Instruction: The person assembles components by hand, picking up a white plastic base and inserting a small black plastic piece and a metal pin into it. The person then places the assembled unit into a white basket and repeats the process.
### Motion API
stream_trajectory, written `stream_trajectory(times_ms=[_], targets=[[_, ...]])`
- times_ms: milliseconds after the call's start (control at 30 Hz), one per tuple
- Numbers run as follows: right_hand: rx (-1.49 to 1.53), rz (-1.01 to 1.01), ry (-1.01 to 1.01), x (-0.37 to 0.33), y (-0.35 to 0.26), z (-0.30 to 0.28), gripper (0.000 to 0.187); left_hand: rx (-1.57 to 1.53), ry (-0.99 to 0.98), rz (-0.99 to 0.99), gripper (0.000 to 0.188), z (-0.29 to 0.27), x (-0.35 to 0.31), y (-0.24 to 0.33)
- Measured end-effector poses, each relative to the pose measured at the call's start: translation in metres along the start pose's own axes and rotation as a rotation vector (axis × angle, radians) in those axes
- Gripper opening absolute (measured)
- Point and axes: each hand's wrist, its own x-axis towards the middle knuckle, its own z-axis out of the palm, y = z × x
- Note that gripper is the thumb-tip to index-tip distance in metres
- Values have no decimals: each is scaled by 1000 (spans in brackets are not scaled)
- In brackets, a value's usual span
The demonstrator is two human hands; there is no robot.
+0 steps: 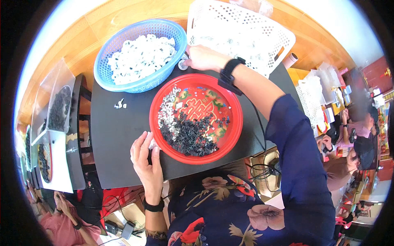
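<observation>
The right hand (205,58) pinches a small translucent round piece (183,65) between the blue round plastic basket (100,76), far left, and white perforated plastic basket (283,37), far right. The left hand (147,164), half-curled, grip unclear, is by the red round plastic tray (237,123)'s near-left rim. Black tabletop (119,151); people sit left and right.

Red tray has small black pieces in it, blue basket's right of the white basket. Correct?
No: the head view shows the blue basket left of the white basket. The red tray does have small black pieces in it.
</observation>
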Motion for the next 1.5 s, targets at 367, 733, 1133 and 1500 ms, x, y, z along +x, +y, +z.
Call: stream_trajectory(times_ms=[367, 733, 1133, 1500], targets=[[82, -57, -83, -17, 6, -9, 47, -25, 253, -191, 18, 2, -8, 9], [432, 142, -66, -117, 29, -3, 19, 135, 205, -85, 17, 2, -10, -2], [190, -94, 200, -146, -39, -24, 52, -926, 385, -382, 11, -36, -34, 26], [-30, 9, -12, -168, -51, -5, 83, 124, 256, -117, 28, -27, -30, -3]])
